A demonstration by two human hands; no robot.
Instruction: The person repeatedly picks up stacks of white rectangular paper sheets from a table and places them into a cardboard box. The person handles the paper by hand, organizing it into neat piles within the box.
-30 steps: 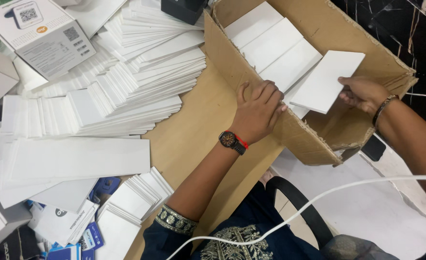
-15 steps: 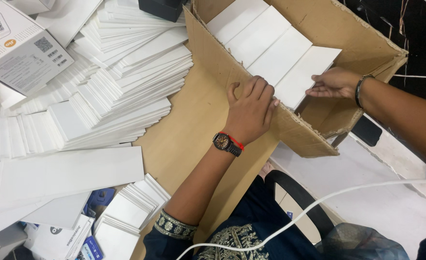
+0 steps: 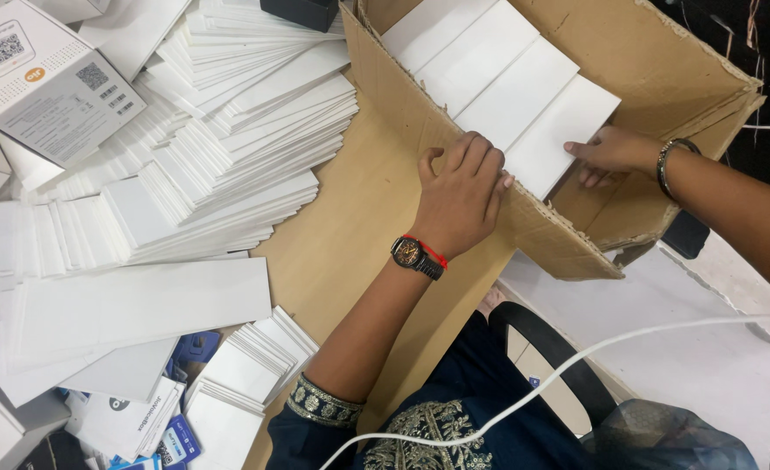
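the left hand [image 3: 459,196] is gripping the near wall of the brown corrugated cardboard box [image 3: 576,252], fingers curled over its rim. the right hand [image 3: 607,152], fingers flat, is pressing the nearest flat white rectangular card [image 3: 568,130] into the row inside. that card could be tilting and jamming against the wall. fanned stacks of white cards [image 3: 228,148] are crowding the table, and a white cable [image 3: 576,365] is crossing the lap.

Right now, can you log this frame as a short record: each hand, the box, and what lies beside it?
left hand: grips the near wall of the cardboard box
right hand: inside the box, on the nearest white card
box contents: white cards in a row
beside box: fanned stacks of white cards on the table
wrists: watch on left, bangle on right
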